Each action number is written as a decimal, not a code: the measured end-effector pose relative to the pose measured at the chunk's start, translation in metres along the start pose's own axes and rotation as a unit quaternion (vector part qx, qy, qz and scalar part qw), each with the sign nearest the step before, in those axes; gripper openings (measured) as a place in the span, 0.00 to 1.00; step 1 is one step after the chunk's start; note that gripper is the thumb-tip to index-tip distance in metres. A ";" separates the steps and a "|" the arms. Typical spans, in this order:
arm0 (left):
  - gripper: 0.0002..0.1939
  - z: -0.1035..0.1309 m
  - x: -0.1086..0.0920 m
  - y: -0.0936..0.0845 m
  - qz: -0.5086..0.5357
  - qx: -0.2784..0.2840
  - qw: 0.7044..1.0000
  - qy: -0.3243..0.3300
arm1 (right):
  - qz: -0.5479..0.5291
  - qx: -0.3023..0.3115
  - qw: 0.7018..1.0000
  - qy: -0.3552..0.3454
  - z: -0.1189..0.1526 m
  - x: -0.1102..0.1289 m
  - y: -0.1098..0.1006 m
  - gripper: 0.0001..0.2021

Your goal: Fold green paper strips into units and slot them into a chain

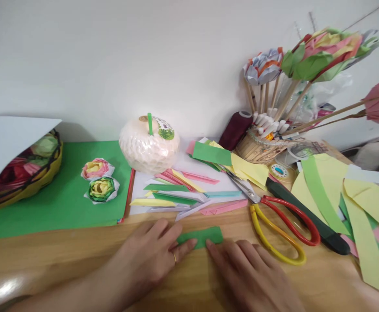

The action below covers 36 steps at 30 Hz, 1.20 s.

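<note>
A small folded piece of green paper (210, 235) lies on the wooden table in front of me. My left hand (152, 255) is closed on its left end, the thumb pressing along the lower edge; a ring is on one finger. From the other side my right hand (249, 271) presses a digit onto the paper's lower edge, its other fingers curled. Just beyond the paper are several folded colored paper strips (173, 198) on white sheets. Right of them, scissors (274, 216) with red and yellow handles lie partly across a dark green-handled tool (326, 234).
A wrapped white coconut (148, 147) stands behind the strips. Two paper flowers (102, 189) rest on green sheets (69, 208) at left, beside a yellow basket (43, 184). Paper flowers on sticks rise from a wooden holder (257, 147), near maroon thread (235, 130). Paper scraps (368, 234) spread at right.
</note>
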<state>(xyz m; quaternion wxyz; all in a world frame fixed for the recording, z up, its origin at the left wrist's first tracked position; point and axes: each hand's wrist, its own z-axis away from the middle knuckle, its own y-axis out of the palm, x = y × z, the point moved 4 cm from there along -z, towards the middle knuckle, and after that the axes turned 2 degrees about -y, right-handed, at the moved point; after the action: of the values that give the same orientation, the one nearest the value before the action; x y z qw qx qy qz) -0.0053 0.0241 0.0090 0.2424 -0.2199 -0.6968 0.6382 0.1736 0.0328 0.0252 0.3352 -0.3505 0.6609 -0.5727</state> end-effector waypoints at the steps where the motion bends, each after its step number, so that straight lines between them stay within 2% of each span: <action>1: 0.22 0.000 0.000 -0.001 -0.003 0.000 1.000 0.004 | 0.001 0.002 1.000 0.009 0.003 -0.005 -0.001 0.19; 5: 0.21 0.000 0.000 -0.002 -0.004 -0.004 1.000 0.024 | 0.006 -0.014 0.999 0.032 0.013 -0.017 -0.005 0.18; 9: 0.15 -0.007 -0.008 -0.008 0.007 -0.047 0.996 0.070 | 0.009 -0.049 0.999 -0.003 0.011 -0.013 -0.005 0.18; 11: 0.15 -0.013 -0.016 -0.013 0.008 -0.077 0.992 0.097 | 0.019 -0.052 0.998 -0.018 0.009 -0.010 -0.004 0.18; 13: 0.16 -0.020 -0.023 -0.017 0.003 -0.083 0.990 0.115 | 0.034 -0.052 0.998 -0.023 0.009 -0.008 -0.003 0.19; 17: 0.15 -0.026 -0.030 -0.018 -0.007 -0.082 0.991 0.101 | 0.050 -0.058 0.997 -0.012 0.010 -0.008 -0.002 0.19; 20: 0.14 -0.019 -0.027 -0.013 -0.015 -0.077 0.995 0.066 | 0.043 -0.070 0.997 -0.007 0.012 -0.009 -0.002 0.19; 26: 0.14 0.012 -0.014 -0.008 -0.025 -0.111 0.993 -0.023 | 0.037 -0.076 0.996 0.001 0.015 -0.012 0.001 0.20; 32: 0.20 0.042 0.000 -0.008 0.000 -0.106 0.993 -0.047 | 0.024 -0.078 0.997 -0.007 0.016 -0.013 0.000 0.20; 36: 0.20 0.046 0.002 -0.011 0.019 -0.119 0.992 -0.044 | 0.005 -0.088 0.996 0.004 0.012 -0.017 -0.003 0.19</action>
<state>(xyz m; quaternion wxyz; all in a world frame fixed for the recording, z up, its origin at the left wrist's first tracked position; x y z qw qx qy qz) -0.0348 -0.0118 0.0172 0.1719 -0.2319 -0.7733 0.5645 0.1933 0.0405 0.0279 0.3031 -0.3730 0.7118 -0.5122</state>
